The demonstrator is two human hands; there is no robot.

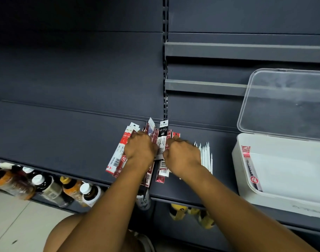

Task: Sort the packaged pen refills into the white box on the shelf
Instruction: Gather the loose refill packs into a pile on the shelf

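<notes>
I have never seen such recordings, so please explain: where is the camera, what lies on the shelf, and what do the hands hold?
There is no machine: a person works with bare hands, and a camera on the head looks down. The left hand and the right hand curl round packaged pen refills heaped on the dark shelf. Beside the right hand lie thin white sticks. At the right stands the white box, its clear lid open, one red pack inside. On the shelf below are bottles.

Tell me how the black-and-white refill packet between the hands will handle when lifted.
The long, thin black-and-white plastic refill packet probably weighs little and may bend if held by one end. Its glossy sleeve looks slippery against the overlapping red-and-white packets.
</notes>
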